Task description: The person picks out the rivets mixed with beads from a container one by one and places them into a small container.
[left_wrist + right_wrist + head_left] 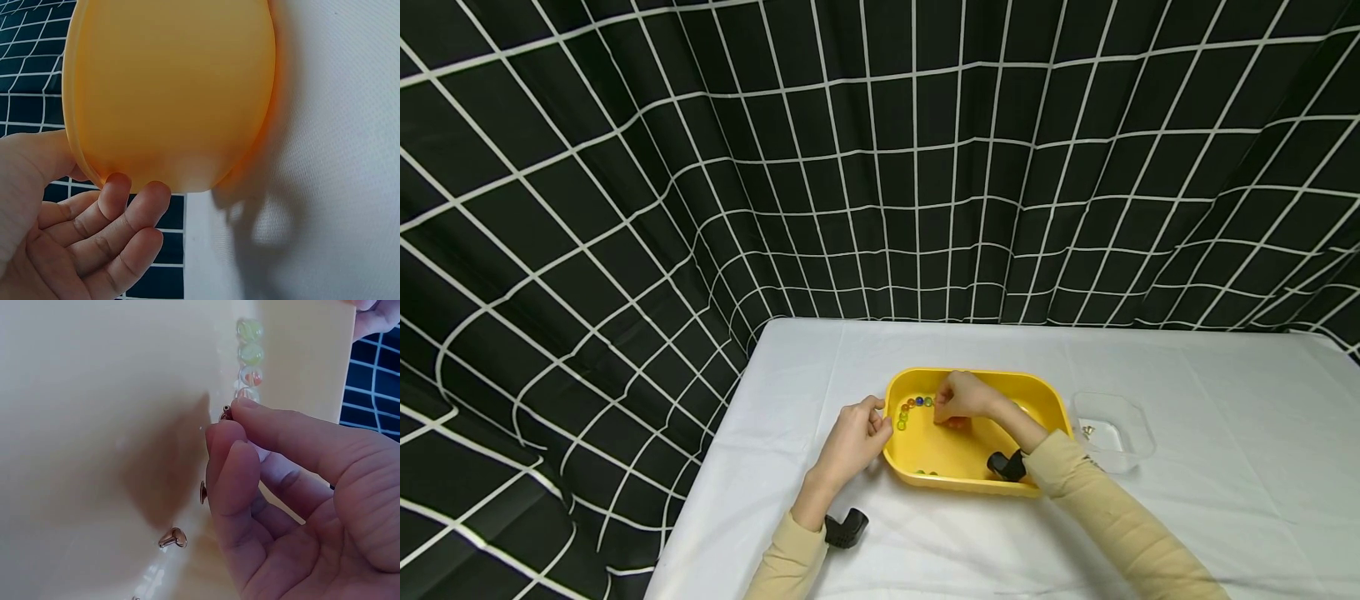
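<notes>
A yellow plastic tub (917, 450) stands on the white table. My left hand (856, 433) grips its left rim, thumb over the edge and fingertips (149, 199) against the outer wall. Inside the tub, my right hand (964, 398) pinches a small metal rivet (225, 412) between thumb and index finger. Glass marbles (250, 354) in green, orange and blue lie in a curved row along the tub's left and back walls, close to the right fingertips. Another rivet (172, 538), with round cap and short post, lies in the tub beside this hand.
Right of the tub stands a clear plastic container (1138, 429) with a few small metal pieces (1087, 431) in it. Greenish marbles (921, 472) show at the tub's front wall. A black gridded curtain (880, 183) hangs behind the table. Each wrist bears a black camera mount (847, 528).
</notes>
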The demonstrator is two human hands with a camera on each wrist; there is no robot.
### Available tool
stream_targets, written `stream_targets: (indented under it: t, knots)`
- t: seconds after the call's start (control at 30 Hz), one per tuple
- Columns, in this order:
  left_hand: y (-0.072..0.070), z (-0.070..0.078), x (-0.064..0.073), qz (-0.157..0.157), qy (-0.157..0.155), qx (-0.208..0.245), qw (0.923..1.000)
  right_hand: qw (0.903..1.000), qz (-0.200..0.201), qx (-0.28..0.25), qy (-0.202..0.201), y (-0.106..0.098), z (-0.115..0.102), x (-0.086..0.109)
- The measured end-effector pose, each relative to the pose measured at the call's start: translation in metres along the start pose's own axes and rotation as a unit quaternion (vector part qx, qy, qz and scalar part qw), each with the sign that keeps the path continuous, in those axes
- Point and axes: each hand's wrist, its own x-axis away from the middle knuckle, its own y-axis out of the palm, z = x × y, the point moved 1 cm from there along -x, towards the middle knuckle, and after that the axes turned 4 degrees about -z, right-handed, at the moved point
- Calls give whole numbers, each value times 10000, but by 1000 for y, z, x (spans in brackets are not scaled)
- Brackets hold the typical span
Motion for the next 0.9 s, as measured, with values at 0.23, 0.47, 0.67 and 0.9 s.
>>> stream_targets:
  t: [0.23,0.47,0.67,0.9]
  knots:
    - [0,1,0,-37,-11,10,10000,10000,15,-36,28,-2,2,3]
    - [-1,1,1,-39,-10,25,10000,10000,24,-61,19,-6,2,7]
    - [-1,1,1,-60,-29,47,10000,10000,58,-28,67,-8,1,10]
    - [0,0,1,-44,-18,47,10000,9999,111,22,84,-10,3,12]
